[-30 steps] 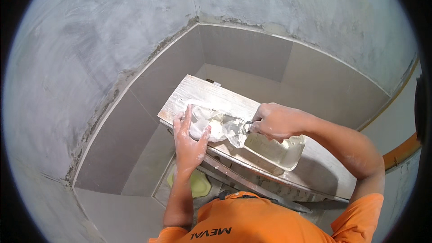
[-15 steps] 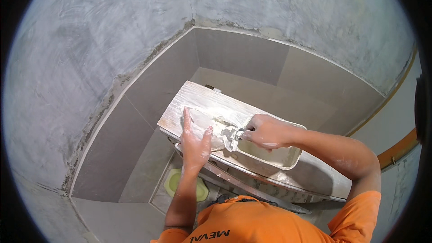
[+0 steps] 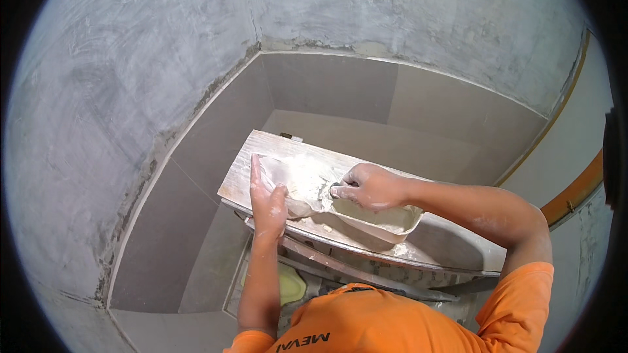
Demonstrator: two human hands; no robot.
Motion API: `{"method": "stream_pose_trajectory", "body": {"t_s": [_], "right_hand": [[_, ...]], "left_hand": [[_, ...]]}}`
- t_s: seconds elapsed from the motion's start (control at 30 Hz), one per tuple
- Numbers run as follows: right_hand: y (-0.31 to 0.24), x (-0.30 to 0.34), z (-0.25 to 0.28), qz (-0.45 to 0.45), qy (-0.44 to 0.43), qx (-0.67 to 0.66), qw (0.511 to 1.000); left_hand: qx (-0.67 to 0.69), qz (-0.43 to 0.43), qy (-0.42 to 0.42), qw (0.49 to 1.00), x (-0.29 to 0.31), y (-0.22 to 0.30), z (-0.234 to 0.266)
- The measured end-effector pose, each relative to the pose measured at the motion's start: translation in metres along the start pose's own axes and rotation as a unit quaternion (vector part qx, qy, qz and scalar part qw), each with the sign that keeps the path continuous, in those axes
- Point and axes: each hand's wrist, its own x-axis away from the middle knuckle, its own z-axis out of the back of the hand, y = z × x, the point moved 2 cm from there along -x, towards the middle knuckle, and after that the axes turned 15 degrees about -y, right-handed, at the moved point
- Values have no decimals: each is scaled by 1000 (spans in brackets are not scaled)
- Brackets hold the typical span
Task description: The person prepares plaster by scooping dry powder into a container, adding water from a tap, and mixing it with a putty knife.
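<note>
A long pale tile (image 3: pixel 245 180) lies face down across a support in front of me, with white adhesive (image 3: pixel 294 173) smeared on its near half. My left hand (image 3: pixel 268 206) rests flat on the tile beside the adhesive, fingers stretched out and dusted white. My right hand (image 3: pixel 369 186) grips the handle of a trowel (image 3: pixel 314 199), whose blade lies in the wet adhesive next to my left hand. A white tub (image 3: pixel 392 222) holding more adhesive sits on the tile, right under my right hand.
Grey wall tiles (image 3: pixel 327 85) line the lower corner, with bare cement plaster (image 3: pixel 131 59) above them. A long metal bar (image 3: pixel 366 274) lies below the tile, and a yellow-green object (image 3: pixel 291 284) sits on the floor. An orange strip (image 3: pixel 575 189) runs along the right.
My right hand has drawn the trowel leftward across the tile, spreading the adhesive closer to my left hand. My left hand has stayed in place on the tile.
</note>
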Motion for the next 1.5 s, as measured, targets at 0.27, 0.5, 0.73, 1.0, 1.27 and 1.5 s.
{"method": "stream_pose_trajectory", "body": {"t_s": [0.27,0.5,0.73,1.0,1.27,1.5], "right_hand": [[-4,-3,4,96,72,52,991],[-20,13,4,19,2,-119,993],[-31,29,4,30,0,-126,992],[-30,42,4,45,10,-160,986],[-13,73,12,51,47,-167,984],[12,121,9,18,85,-167,982]], "left_hand": [[-173,-54,36,983,-11,39,-4],[-278,-94,-6,956,-11,62,7],[-207,-43,-43,976,-4,91,4],[-175,-54,2,983,24,92,-7],[-281,-141,170,934,79,78,-63],[-227,-115,85,963,101,42,-73]]}}
